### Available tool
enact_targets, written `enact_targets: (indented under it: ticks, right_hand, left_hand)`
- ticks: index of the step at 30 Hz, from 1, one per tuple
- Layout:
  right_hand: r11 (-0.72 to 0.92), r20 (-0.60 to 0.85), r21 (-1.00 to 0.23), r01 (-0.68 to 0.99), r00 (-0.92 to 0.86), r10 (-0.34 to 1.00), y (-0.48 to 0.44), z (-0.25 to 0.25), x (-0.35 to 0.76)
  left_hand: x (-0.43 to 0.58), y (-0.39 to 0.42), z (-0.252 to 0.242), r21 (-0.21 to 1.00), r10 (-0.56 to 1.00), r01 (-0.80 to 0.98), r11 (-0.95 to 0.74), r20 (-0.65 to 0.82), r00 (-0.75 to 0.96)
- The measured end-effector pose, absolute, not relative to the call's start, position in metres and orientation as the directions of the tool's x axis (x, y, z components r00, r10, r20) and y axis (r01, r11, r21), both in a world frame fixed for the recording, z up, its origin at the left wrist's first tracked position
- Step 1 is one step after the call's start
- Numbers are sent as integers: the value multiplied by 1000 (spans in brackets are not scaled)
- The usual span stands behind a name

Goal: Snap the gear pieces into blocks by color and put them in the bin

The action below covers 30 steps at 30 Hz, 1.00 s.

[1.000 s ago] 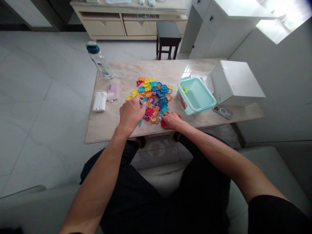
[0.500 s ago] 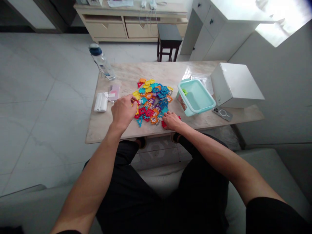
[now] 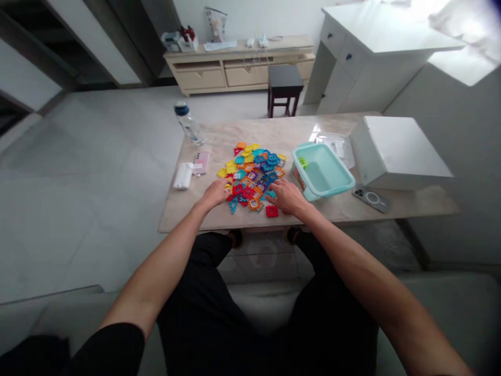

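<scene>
Plastic tiles (image 3: 253,172): heaped mid-desk (image 3: 219,219), left of the tub (image 3: 325,172).
Left hand (image 3: 216,192): flat on the heap's near-left edge, grip unclear.
Right hand (image 3: 287,196): spread, palm down, beside a stray red tile (image 3: 271,211), holding nothing visible.

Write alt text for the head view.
Both hands, left hand and right hand, rest on a pile of colourful plastic tiles on a marble table. A mint tub sits right of the pile, a water bottle far left.
</scene>
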State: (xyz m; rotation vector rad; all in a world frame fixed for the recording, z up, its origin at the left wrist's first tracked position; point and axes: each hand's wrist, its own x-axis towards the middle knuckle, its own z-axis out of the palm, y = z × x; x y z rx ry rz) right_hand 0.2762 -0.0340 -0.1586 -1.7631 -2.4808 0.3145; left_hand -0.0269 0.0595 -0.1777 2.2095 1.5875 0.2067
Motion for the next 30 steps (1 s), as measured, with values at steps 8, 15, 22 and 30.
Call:
enact_targets:
  ticks: [8,15,22,30]
  right_hand:
    - [345,145,-340,875,-314,938,-28,-177,318]
    - [349,115,-403,846,-331,937,-27,-176,327]
    - [413,-8,-421,808,-458,889,-25,-174,314]
    - [380,147,-381,843,-351,925,-25,-163,295]
  left_hand:
    - [-13,54,-195,282,938,930,-236,-183,294]
    - [-7,61,-197,293,945,937,-189,-207,254]
    - [8,68,-175,394,993,916,-71,-59,102]
    - [36,70,-166,746,982,655,-122,-4,189]
